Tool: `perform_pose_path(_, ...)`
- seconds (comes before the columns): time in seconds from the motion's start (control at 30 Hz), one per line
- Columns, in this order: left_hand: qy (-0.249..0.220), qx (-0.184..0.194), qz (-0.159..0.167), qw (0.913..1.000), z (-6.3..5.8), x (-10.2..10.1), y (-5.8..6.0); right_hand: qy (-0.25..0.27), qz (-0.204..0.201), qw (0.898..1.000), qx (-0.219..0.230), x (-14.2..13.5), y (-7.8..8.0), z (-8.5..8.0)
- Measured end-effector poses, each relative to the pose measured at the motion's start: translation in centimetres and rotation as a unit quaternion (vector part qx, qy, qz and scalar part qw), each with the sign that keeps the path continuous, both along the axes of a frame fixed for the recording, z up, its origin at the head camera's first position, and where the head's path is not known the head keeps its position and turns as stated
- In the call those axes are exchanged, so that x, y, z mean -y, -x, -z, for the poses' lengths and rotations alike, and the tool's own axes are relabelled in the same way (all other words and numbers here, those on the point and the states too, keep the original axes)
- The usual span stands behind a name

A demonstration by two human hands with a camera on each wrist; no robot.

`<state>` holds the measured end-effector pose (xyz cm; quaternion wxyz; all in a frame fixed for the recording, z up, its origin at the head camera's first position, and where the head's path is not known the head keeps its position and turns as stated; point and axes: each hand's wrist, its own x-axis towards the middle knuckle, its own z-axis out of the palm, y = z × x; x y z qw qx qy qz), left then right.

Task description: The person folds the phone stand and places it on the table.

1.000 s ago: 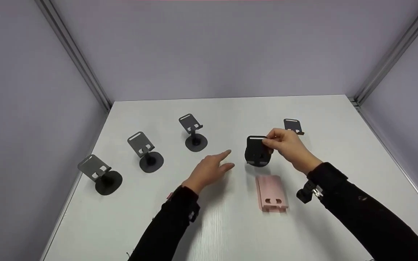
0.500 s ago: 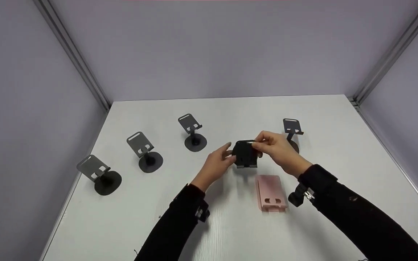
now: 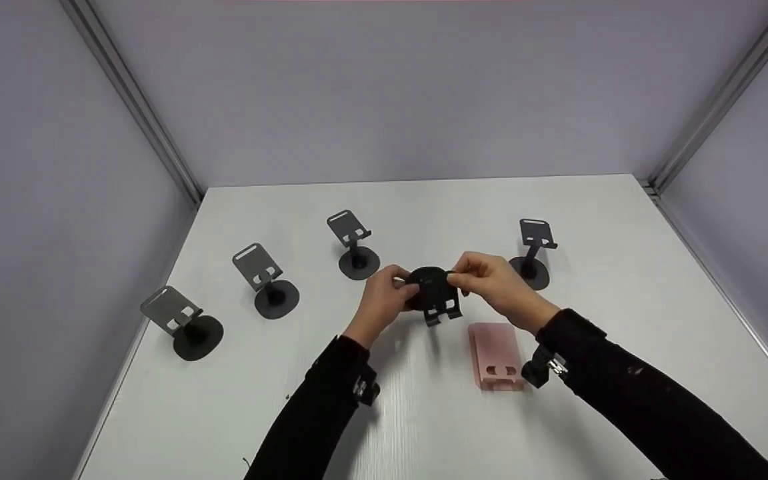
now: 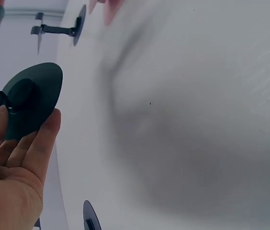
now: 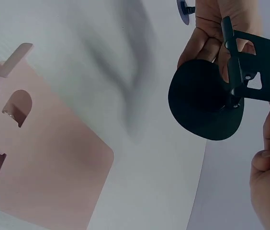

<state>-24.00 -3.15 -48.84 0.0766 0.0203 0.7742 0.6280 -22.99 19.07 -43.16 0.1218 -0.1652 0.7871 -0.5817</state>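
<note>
Both hands hold a dark phone stand (image 3: 439,293) above the white table. My left hand (image 3: 379,301) grips its round base, thumb on one face and fingers on the other, as the left wrist view shows close up. My right hand (image 3: 501,288) pinches the upper part of the stand's slotted plate between thumb and fingers. Base and plate stand apart at an angle in the right wrist view, with the two lip tabs toward the near side. Below and right of it a pink phone stand (image 3: 494,350), folded flat, lies on the table.
On the left of the table (image 3: 424,427) stand several dark phone stands, among them a near one (image 3: 199,337), a middle one (image 3: 277,299) and a far one (image 3: 359,263). Another upright stand (image 3: 531,272) is beyond my right hand. Pale wall panels (image 3: 384,93) enclose the table.
My left hand has come up and taken hold of the base. The right hand has brought the stand left and lower, and its plate has swung open from the base.
</note>
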Motion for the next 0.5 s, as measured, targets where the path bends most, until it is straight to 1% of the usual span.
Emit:
perform_pose_path(0.13,0.015,-0.026,-0.002,0.9996,0.1,0.5,-0.1,-0.024,0.0,1.0,-0.006,0.3,-0.3,0.1)
perform_pose_path(0.27,0.052,-0.083,-0.009,0.9951,0.2,1.1,-0.1,-0.074,-0.009,0.997,-0.035,0.6,-0.5,-0.1)
perform_pose_path(0.3,0.065,-0.103,-0.011,0.9925,0.2,1.3,-0.1,-0.09,-0.013,0.995,-0.049,0.6,-0.5,-0.2)
perform_pose_path(0.37,0.091,-0.137,-0.019,0.9861,0.1,1.6,-0.1,-0.122,-0.021,0.988,-0.091,0.7,-0.4,-0.3)
perform_pose_path(0.43,0.111,-0.169,-0.026,0.9789,0.0,1.8,0.0,-0.143,-0.028,0.98,-0.136,0.7,-0.2,-0.4)
perform_pose_path(0.5,0.131,-0.195,-0.038,0.9713,0.0,2.0,0.0,-0.155,-0.036,0.969,-0.186,0.6,0.0,-0.3)
